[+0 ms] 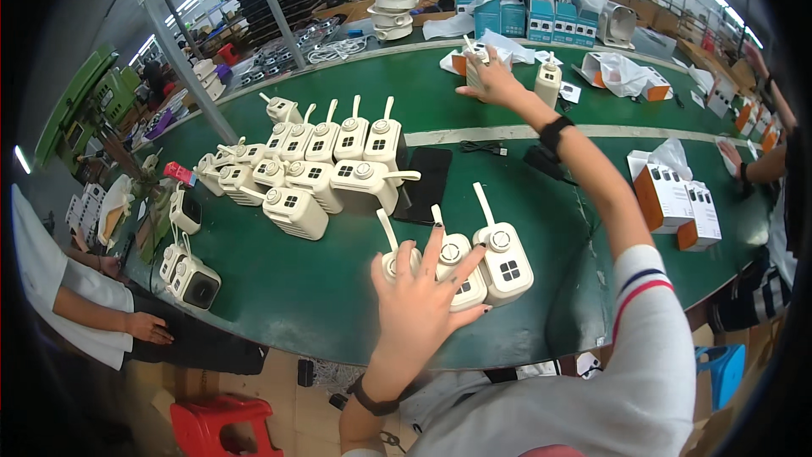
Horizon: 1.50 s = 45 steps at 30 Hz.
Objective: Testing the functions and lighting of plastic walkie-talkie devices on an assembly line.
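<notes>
My left hand lies flat with spread fingers on top of two cream portable heaters with looped handles, near the front edge of the green table. A third cream heater stands right beside them, untouched. My right hand reaches far across the table and grips another cream heater standing upright. One more upright heater stands just right of that hand.
A cluster of several cream heaters lies at centre left beside a black flat pad. Orange-and-white boxes stand at right, teal boxes at the back. Other people's arms show at left and far right. A red stool stands below.
</notes>
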Each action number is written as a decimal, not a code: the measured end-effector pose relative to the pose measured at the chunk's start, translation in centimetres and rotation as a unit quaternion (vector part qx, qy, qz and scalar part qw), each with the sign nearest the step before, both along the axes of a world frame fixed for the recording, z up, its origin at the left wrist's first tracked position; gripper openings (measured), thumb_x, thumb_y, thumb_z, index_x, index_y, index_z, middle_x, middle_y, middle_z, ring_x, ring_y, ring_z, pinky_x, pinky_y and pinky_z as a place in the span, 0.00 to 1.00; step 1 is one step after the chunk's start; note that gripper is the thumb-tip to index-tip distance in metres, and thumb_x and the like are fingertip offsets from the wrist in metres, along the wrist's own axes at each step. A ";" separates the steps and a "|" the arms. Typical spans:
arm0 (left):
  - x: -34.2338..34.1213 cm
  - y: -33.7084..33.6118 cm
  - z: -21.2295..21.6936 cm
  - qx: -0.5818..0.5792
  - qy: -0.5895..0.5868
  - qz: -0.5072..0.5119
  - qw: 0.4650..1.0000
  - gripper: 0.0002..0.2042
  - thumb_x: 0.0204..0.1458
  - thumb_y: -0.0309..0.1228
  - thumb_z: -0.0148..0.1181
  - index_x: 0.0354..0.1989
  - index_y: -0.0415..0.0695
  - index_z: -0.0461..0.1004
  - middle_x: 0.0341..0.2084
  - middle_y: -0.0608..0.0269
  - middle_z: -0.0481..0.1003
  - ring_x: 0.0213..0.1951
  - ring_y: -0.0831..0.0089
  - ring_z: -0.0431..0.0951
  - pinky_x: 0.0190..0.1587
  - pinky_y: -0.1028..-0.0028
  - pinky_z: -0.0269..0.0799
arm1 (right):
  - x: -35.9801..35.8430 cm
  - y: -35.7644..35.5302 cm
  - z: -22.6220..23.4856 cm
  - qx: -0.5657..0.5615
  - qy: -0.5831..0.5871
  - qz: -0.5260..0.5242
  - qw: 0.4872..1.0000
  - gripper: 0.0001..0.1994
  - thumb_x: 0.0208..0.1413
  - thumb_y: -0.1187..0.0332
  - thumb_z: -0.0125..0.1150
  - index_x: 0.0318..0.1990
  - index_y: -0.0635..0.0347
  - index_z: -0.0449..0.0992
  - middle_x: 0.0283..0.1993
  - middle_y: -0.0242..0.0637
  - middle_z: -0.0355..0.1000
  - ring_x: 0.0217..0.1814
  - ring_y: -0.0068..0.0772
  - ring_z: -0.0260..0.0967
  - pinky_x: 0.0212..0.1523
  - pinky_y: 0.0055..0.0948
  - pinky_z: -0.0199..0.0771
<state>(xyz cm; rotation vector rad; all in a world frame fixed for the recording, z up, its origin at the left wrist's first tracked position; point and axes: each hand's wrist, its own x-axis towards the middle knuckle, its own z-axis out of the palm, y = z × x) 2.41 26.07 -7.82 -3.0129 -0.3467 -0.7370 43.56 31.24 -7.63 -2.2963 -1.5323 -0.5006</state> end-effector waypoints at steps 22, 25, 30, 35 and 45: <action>-1.1 2.1 -3.4 -0.242 -0.211 -0.066 0.945 0.21 0.28 0.27 0.75 0.35 0.45 0.75 0.59 0.42 0.60 0.57 0.47 0.67 0.54 0.59 0.67 | -3.4 -1.2 2.3 -0.046 0.129 0.158 0.978 0.41 0.31 0.58 0.73 0.56 0.56 0.59 0.50 0.56 0.60 0.58 0.55 0.53 0.56 0.40 0.61; -0.6 1.7 -4.0 -0.239 -0.240 -0.068 0.938 0.31 0.29 0.27 0.76 0.47 0.44 0.69 0.62 0.38 0.56 0.57 0.47 0.66 0.54 0.59 0.67 | 0.7 3.9 -0.6 -0.037 0.138 0.110 0.984 0.42 0.35 0.57 0.72 0.60 0.53 0.57 0.54 0.59 0.58 0.59 0.60 0.52 0.58 0.44 0.60; -2.0 -0.8 -6.3 -0.412 -0.249 0.060 0.874 0.50 0.38 0.26 0.74 0.64 0.34 0.40 0.60 0.33 0.56 0.58 0.51 0.67 0.54 0.62 0.68 | -3.5 7.0 -3.7 -0.102 -0.145 -0.034 0.984 0.31 0.58 0.51 0.54 0.66 0.52 0.56 0.69 0.60 0.42 0.61 0.70 0.57 0.57 0.65 0.58; -2.2 -1.5 -7.5 -0.410 -0.206 0.063 0.886 0.47 0.42 0.27 0.71 0.65 0.35 0.41 0.50 0.37 0.68 0.49 0.54 0.75 0.51 0.63 0.70 | -12.8 -4.0 5.7 -0.250 0.272 0.229 0.901 0.38 0.59 0.46 0.51 0.67 0.65 0.51 0.68 0.64 0.47 0.68 0.61 0.51 0.67 0.48 0.52; -1.9 -1.0 -6.9 -0.447 -0.185 0.065 0.873 0.47 0.43 0.26 0.70 0.66 0.35 0.40 0.50 0.37 0.69 0.49 0.53 0.74 0.52 0.62 0.68 | -20.0 -11.4 5.1 -0.265 0.211 0.335 0.879 0.48 0.34 0.53 0.74 0.61 0.66 0.54 0.53 0.55 0.64 0.48 0.54 0.70 0.48 0.40 0.72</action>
